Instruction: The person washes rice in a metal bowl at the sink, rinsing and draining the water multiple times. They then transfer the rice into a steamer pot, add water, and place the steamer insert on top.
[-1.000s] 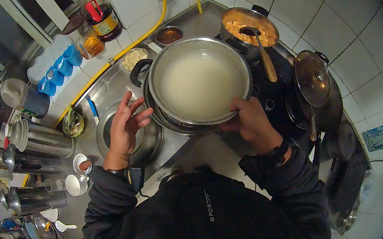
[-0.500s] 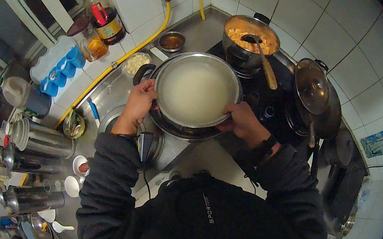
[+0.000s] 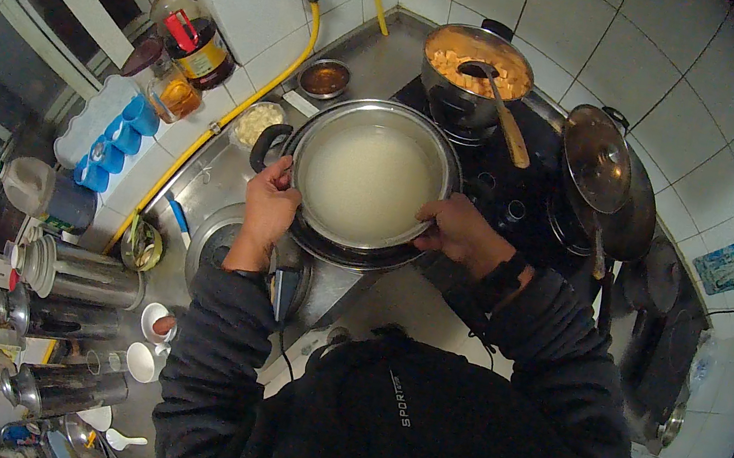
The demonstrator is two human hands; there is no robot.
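A round steel pan (image 3: 378,107) holds white rice (image 3: 371,176) under cloudy water. It sits over a wider dark pot (image 3: 338,255), whose black side handle (image 3: 270,147) sticks out at the left. Whether the pan rests on the pot or hangs just above it, I cannot tell. My left hand (image 3: 267,212) grips the pan's near-left rim, thumb on top. At the near-right rim, my right hand (image 3: 463,234) has closed on the edge, its lower fingers hidden beneath. A dark band circles the right wrist.
Behind to the right stands a pot of orange cubes (image 3: 479,59) with a ladle (image 3: 511,132). A lidded wok (image 3: 638,206) is farther right. Small bowls, one of brown liquid (image 3: 325,78), stand back left. Bottles (image 3: 190,39), blue cups (image 3: 120,139) and metal flasks (image 3: 83,271) line the left.
The pan is nearly in the same place. More of its far inner wall shows above the water. Both hands keep their hold, and the whole view has shifted slightly.
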